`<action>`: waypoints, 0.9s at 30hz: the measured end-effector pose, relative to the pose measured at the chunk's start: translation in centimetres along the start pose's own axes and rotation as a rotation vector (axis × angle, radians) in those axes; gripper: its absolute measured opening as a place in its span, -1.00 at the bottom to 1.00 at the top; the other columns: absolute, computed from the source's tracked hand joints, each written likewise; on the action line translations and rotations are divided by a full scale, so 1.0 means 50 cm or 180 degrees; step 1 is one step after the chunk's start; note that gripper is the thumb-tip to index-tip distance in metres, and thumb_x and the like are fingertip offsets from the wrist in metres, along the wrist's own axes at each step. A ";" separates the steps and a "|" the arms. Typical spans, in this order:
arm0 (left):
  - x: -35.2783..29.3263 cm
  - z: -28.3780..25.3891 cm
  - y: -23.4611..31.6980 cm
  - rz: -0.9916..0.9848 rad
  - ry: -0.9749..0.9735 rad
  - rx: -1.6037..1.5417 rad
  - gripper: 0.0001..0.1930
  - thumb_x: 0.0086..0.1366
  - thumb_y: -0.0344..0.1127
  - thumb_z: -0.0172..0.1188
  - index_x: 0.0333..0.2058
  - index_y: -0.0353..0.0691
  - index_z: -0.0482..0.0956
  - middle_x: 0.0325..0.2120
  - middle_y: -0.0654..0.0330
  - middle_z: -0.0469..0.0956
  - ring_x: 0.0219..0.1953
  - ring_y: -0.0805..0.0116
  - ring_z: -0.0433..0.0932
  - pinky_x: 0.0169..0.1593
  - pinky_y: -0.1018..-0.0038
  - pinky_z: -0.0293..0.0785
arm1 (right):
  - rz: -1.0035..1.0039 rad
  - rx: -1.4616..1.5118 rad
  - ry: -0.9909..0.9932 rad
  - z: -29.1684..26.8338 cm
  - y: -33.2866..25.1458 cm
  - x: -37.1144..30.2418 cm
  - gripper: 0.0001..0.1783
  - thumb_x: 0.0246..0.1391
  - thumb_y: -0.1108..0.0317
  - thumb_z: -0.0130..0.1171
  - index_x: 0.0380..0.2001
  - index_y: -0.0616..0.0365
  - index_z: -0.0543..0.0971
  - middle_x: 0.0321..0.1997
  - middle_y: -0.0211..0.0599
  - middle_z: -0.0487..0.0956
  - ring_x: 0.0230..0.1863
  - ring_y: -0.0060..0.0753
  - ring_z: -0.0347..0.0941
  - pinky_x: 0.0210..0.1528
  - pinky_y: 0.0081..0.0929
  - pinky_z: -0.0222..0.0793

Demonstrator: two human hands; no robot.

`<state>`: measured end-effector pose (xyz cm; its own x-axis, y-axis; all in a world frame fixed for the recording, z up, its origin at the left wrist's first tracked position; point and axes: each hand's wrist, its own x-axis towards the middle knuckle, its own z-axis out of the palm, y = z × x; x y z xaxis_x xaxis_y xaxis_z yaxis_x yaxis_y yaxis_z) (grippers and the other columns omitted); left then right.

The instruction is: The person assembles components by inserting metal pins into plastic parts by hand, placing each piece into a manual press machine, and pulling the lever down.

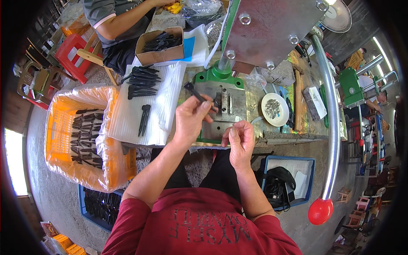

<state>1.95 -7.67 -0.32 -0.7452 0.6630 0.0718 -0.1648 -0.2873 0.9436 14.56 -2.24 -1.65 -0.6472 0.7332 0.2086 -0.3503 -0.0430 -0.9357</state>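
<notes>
My left hand (192,119) is closed on a slim black part (194,92) with a broader end, held tilted over the press bed. Close to the bed's front edge, my right hand (241,142) has its fingers curled and thumb pressed in; whatever sits between the fingertips is too small to make out. Beneath the hands lies the steel fixture (225,102) of a green hand press (221,73). More black parts (142,80) lie in a row on white foam sheeting (163,100) to the left, with a pair (144,120) set apart nearer me.
A white bowl (281,120) of small metal pins stands right of the press. The lever (333,140) with its red knob hangs at right. At left is an orange plastic-lined crate (59,140) of black parts; behind, a cardboard box (148,57). A co-worker's arm (127,19) shows beyond.
</notes>
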 end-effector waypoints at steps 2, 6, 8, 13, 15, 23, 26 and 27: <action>0.031 -0.002 0.005 -0.0045 -0.0079 0.0270 -0.89 0.14 -0.44 -0.01 -0.36 -0.34 0.40 -0.52 0.18 0.48 -0.53 0.52 0.45 -0.55 0.70 0.33 | -0.0041 -0.0001 -0.0051 -0.006 -0.006 -0.006 -0.85 0.05 0.42 -0.10 -0.30 0.16 0.22 -0.60 -0.41 0.29 -0.64 -0.68 0.20 -0.63 -0.74 0.16; 0.071 0.004 -0.008 0.0346 -0.0114 0.0746 -0.90 0.10 -0.46 0.04 -0.39 -0.34 0.44 -0.55 0.22 0.47 -0.56 0.58 0.41 -0.58 0.72 0.30 | -0.0093 0.0018 0.0035 -0.014 -0.012 -0.022 -0.88 0.05 0.44 -0.12 -0.32 0.18 0.22 -0.63 -0.36 0.31 -0.67 -0.65 0.19 -0.64 -0.74 0.14; 0.074 0.012 -0.004 0.0542 -0.0243 0.1278 -0.91 0.09 -0.48 0.04 -0.40 -0.33 0.46 -0.57 0.26 0.46 -0.56 0.62 0.39 -0.60 0.72 0.30 | -0.0181 0.0061 0.0062 -0.023 -0.012 -0.028 -0.89 0.04 0.46 -0.13 -0.33 0.18 0.22 -0.63 -0.36 0.31 -0.68 -0.65 0.19 -0.64 -0.74 0.13; 0.071 0.021 0.005 0.0564 -0.0245 0.1560 -0.91 0.07 -0.47 0.06 -0.42 -0.34 0.47 -0.58 0.28 0.45 -0.57 0.64 0.38 -0.61 0.71 0.32 | -0.0237 0.0024 0.0163 -0.038 -0.013 -0.036 -0.88 0.03 0.44 -0.09 -0.34 0.15 0.24 -0.63 -0.27 0.35 -0.70 -0.58 0.22 -0.69 -0.71 0.14; 0.071 0.023 0.004 0.0563 -0.0215 0.1606 -0.91 0.06 -0.47 0.07 -0.42 -0.33 0.47 -0.57 0.28 0.45 -0.57 0.64 0.39 -0.61 0.70 0.34 | -0.0260 0.0031 0.0157 -0.041 -0.015 -0.039 -0.88 0.03 0.45 -0.10 -0.34 0.15 0.24 -0.62 -0.27 0.35 -0.70 -0.58 0.21 -0.69 -0.71 0.14; 0.073 0.024 0.002 0.0658 -0.0212 0.1757 -0.91 0.05 -0.46 0.07 -0.43 -0.30 0.49 -0.56 0.29 0.45 -0.55 0.61 0.40 -0.60 0.67 0.38 | -0.0206 0.0159 0.0272 -0.046 -0.015 -0.042 -0.89 0.02 0.48 -0.10 -0.34 0.19 0.25 -0.62 -0.32 0.34 -0.68 -0.64 0.20 -0.66 -0.74 0.14; 0.075 0.023 0.004 0.0708 -0.0308 0.1857 -0.91 0.05 -0.47 0.07 -0.42 -0.30 0.48 -0.55 0.26 0.46 -0.56 0.60 0.41 -0.58 0.65 0.38 | -0.0233 0.0088 0.0249 -0.053 -0.017 -0.044 -0.89 0.03 0.46 -0.10 -0.34 0.19 0.25 -0.62 -0.32 0.34 -0.68 -0.64 0.21 -0.65 -0.73 0.14; 0.077 0.022 0.001 0.0713 -0.0307 0.1854 -0.91 0.05 -0.47 0.07 -0.42 -0.30 0.48 -0.55 0.26 0.46 -0.56 0.60 0.41 -0.58 0.65 0.38 | -0.0237 0.0086 0.0247 -0.056 -0.020 -0.045 -0.89 0.03 0.46 -0.10 -0.34 0.19 0.25 -0.62 -0.32 0.34 -0.68 -0.64 0.21 -0.65 -0.73 0.14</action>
<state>-0.21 -4.36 0.39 -0.6548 0.6975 0.2911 0.3876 -0.0207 0.9216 18.29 -1.93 -1.99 -0.5647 0.7853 0.2537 -0.4143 -0.0039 -0.9101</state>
